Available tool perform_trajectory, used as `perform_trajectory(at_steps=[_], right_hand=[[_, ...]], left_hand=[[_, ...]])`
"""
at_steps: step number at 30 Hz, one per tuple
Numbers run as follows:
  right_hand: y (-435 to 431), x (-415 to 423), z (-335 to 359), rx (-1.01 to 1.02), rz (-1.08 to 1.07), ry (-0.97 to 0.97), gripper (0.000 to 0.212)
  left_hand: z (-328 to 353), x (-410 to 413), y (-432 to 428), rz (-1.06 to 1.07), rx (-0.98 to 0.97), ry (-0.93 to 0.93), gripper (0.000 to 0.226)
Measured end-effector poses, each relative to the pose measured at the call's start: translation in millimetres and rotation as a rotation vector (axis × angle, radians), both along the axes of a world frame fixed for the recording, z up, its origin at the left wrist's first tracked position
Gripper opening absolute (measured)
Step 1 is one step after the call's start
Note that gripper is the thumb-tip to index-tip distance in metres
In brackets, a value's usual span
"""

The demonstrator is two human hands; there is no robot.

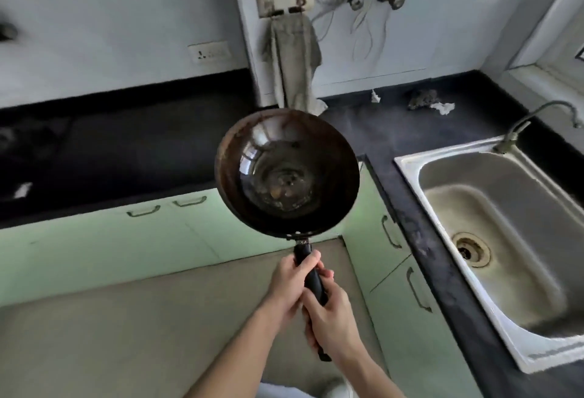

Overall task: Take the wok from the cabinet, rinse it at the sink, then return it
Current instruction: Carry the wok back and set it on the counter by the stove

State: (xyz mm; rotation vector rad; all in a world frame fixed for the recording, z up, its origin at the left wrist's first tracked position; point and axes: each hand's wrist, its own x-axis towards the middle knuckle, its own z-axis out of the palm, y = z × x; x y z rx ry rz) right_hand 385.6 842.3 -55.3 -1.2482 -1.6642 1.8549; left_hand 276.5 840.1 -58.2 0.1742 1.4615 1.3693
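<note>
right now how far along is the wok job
Done: the wok is out, its handle in the grip of the left hand and right hand. In hand: carrying it, the sink to its right. Left: likely rinsing, since specks sit inside and the tap is not running, then putting it back.

Sink [407, 161] lies open; faucet [534, 114] stands at its far rim.

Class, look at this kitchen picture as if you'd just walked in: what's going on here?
A person holds a dark wok by its black handle with both hands, the left hand nearer the bowl, the right hand further down. The wok is in the air before the green cabinets, open side up, with some residue at its bottom. The steel sink lies to the right; the wok is not yet over it.
</note>
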Motion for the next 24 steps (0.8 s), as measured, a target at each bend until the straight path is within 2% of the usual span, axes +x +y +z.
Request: perform_trajectory(at_steps=[9, 12, 17, 24], right_hand=[[-70, -103, 12, 0.122, 0.371, -0.031, 0.011], [-109, -149, 13, 0.123, 0.47, -0.03, 0.01], [-182, -223, 17, 0.106, 0.625, -0.019, 0.015], [-278, -316, 14, 0.079, 0.791, 0.009, 0.018]], left_hand=[[11, -93, -107, 0.405, 0.087, 0.01, 0.017], [13, -135, -156, 0.496, 0.077, 0.065, 0.025], [12, -199, -244, 0.637, 0.078, 0.077, 0.017], [7, -279, -354, 0.803, 0.049, 0.077, 0.018]])
